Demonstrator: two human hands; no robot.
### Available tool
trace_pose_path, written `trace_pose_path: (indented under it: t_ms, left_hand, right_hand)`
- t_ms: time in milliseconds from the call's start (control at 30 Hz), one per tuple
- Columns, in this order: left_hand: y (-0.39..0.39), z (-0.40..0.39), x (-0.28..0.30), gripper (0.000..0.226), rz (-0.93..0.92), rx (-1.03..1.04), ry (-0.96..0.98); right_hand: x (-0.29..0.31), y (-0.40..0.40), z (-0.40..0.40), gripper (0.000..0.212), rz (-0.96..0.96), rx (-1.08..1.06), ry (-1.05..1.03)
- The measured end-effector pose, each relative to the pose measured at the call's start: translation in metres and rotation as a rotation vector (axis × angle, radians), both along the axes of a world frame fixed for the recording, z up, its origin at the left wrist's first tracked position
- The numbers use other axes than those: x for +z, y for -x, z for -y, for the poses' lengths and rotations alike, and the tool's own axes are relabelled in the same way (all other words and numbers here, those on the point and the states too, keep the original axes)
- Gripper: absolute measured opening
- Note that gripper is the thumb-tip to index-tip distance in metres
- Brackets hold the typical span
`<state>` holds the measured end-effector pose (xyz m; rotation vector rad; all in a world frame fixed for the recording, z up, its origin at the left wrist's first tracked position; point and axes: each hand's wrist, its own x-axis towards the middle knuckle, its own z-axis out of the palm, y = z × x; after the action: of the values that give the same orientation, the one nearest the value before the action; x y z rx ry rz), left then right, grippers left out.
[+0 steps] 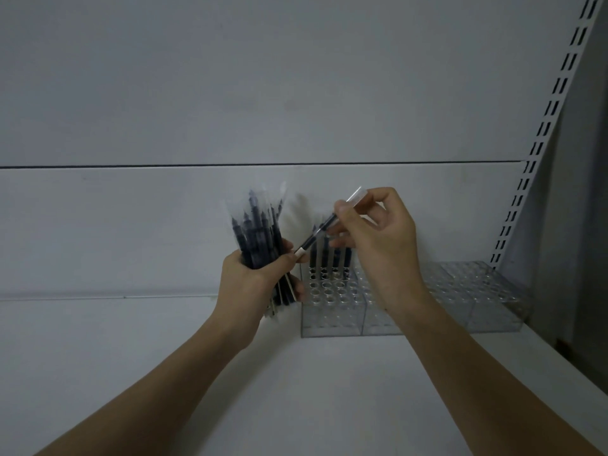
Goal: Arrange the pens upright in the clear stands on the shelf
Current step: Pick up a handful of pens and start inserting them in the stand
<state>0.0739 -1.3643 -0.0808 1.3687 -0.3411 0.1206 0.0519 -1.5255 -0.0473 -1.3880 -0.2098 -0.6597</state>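
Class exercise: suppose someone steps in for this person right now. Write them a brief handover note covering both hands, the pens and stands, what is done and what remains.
Left hand: grips a bundle of wrapped pens, held upright.
Right hand: pinches a single pen, tilted, above the stands.
Clear stands: a row on the shelf against the back wall.
Done: a few pens stand upright in the back row of the leftmost stand.
Left: seat the single pen, then the bundle; most holes are empty.

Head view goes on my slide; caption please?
Left hand grips a pen bundle; right hand pinches one pen above clear stands.
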Motion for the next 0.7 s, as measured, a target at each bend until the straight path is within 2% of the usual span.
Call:
trace_pose_path:
  t_ms: [133, 333, 533, 633, 700]
  left_hand:
    - [-0.001, -0.002, 0.002, 0.009, -0.016, 0.018, 0.016]
    - [0.001, 0.000, 0.001, 0.007, -0.017, -0.064, 0.012]
    - [0.001, 0.001, -0.001, 0.011, 0.006, -0.026, 0.013]
    - [0.000, -0.001, 0.000, 0.013, -0.001, -0.008, 0.036]
    - [-0.001, -0.001, 0.000, 0.013, 0.000, 0.001, 0.035]
  right_hand:
    - [0.000, -0.001, 0.000, 0.025, 0.008, 0.055, 0.000]
    - [0.001, 0.001, -0.001, 0.034, 0.036, 0.053, -0.004]
    - [0.010, -0.001, 0.020, 0.039, 0.144, -0.111, -0.047]
    - [0.009, -0.007, 0.039, 0.039, 0.176, -0.298, 0.192]
    - [0.006, -0.010, 0.047, 0.040, 0.164, -0.351, 0.307]
